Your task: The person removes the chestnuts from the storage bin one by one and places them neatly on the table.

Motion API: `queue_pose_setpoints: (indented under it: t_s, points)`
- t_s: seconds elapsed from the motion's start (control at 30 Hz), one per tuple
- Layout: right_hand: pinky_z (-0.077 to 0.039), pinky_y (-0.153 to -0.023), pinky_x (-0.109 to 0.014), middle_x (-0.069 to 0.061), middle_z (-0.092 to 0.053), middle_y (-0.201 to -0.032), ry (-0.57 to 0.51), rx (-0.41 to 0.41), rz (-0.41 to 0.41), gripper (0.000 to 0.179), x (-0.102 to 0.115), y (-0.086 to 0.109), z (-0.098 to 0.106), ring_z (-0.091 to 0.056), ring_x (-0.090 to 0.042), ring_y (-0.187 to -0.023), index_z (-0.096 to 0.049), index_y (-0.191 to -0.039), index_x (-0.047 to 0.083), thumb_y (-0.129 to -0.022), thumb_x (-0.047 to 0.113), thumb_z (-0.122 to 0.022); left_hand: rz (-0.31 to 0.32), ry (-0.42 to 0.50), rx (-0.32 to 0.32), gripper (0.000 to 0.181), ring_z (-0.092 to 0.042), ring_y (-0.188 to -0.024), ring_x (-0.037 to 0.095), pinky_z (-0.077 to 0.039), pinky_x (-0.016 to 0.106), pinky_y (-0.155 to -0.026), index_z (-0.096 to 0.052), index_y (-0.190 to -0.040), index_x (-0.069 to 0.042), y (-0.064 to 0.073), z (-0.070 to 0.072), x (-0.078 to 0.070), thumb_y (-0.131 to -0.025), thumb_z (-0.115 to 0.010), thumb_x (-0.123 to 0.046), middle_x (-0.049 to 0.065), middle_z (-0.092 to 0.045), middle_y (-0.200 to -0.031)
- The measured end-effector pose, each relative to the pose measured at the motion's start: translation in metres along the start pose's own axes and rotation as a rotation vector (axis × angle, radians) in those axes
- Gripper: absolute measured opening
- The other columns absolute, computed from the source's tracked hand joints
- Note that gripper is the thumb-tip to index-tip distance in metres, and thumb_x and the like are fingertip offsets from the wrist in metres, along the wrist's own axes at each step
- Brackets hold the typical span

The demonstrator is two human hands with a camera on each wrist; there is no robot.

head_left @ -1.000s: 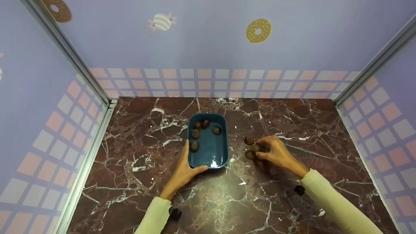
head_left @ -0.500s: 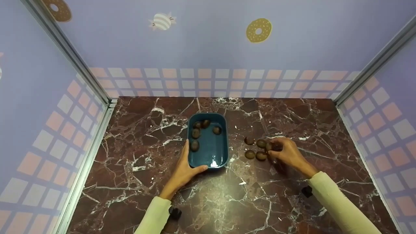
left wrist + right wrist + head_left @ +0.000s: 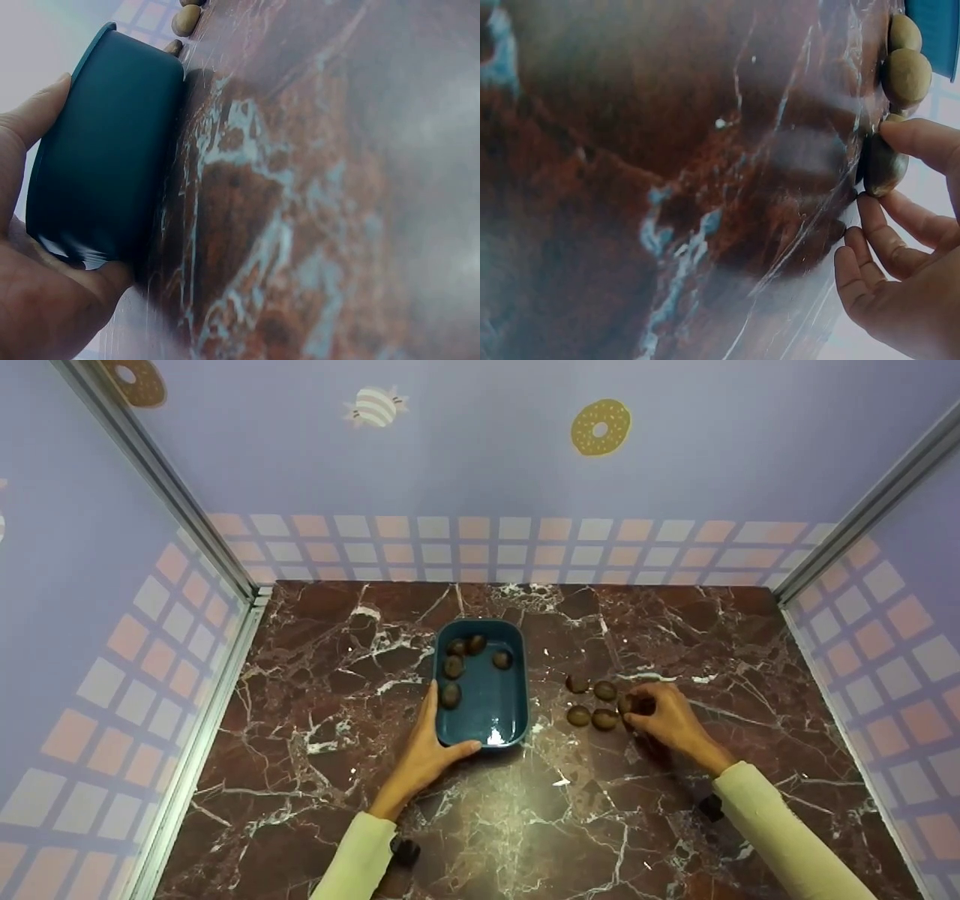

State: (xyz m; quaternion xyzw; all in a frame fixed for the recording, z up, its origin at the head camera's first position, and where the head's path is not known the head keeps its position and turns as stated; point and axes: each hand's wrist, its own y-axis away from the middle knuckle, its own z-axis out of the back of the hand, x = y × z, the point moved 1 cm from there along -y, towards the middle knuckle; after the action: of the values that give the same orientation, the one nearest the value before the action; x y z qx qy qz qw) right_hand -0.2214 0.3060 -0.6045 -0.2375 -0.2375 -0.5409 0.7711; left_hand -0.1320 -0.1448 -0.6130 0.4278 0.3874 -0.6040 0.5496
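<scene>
A deep teal rectangular container [image 3: 487, 727] stands on the marble-patterned tabletop, with several smooth brown oval pieces [image 3: 454, 666] inside. My left hand [image 3: 420, 761] holds its near left corner, fingers along the left wall and thumb at the front wall. In the left wrist view the container's side [image 3: 112, 142] sits between thumb and finger. To the container's right, several more such pieces [image 3: 605, 720] lie close together. My right hand [image 3: 664, 720] pinches another dark oval piece [image 3: 885, 166] between thumb and fingertips, low at the tabletop, at the right end of that group.
Pale purple patterned wall panels [image 3: 480, 457] enclose the table at the back and both sides. Metal rails [image 3: 191, 750] run along the side edges. The tabletop [image 3: 315, 795] is glossy and reflects light.
My right hand has drawn back to the right from the loose pieces, setting one beside the others, and now pinches another at the right end. My left hand and the container stay put.
</scene>
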Motion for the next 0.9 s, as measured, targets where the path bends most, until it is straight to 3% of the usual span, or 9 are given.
queue_pose_setpoints:
  t_s: [0.23,0.47,0.6,0.9]
  points:
    - [-0.058,-0.090,-0.061,-0.024,-0.078,-0.109,-0.045,0.016,0.026,0.028,0.007,-0.005,0.011,-0.074,-0.043,-0.100,-0.078,-0.111,-0.009,-0.087,-0.001,-0.089,0.007,-0.016,-0.002,0.134,-0.008,-0.169,0.042,-0.016,0.065,-0.132,-0.004,-0.179,-0.011,0.000,0.001,-0.001,-0.086,-0.098,-0.035,0.021,-0.005,-0.184]
    - [-0.044,-0.107,-0.063,-0.026,-0.076,-0.117,0.015,0.001,0.024,0.037,0.029,-0.015,0.023,-0.063,-0.048,-0.116,-0.078,-0.118,-0.008,-0.087,0.007,-0.092,0.020,-0.005,0.003,0.133,-0.007,-0.169,0.043,-0.016,0.067,-0.132,-0.004,-0.179,-0.012,-0.001,0.001,-0.003,-0.087,-0.097,-0.034,0.021,-0.003,-0.184]
    - [-0.045,-0.105,-0.062,-0.025,-0.075,-0.122,0.008,0.015,0.021,0.041,0.044,-0.021,0.022,-0.060,-0.046,-0.119,-0.076,-0.123,-0.008,-0.088,0.008,-0.092,0.021,-0.013,0.005,0.134,-0.007,-0.169,0.043,-0.017,0.066,-0.132,-0.004,-0.179,-0.011,-0.002,0.001,-0.002,-0.086,-0.097,-0.037,0.022,-0.004,-0.184]
    - [-0.049,-0.105,-0.062,-0.023,-0.074,-0.125,0.027,0.045,0.106,0.045,0.072,-0.039,0.009,-0.060,-0.044,-0.120,-0.076,-0.126,-0.006,-0.088,0.010,-0.092,0.024,0.000,0.002,0.135,-0.006,-0.169,0.041,-0.016,0.065,-0.133,-0.004,-0.179,-0.013,0.000,0.000,0.001,-0.085,-0.098,-0.038,0.021,-0.004,-0.184]
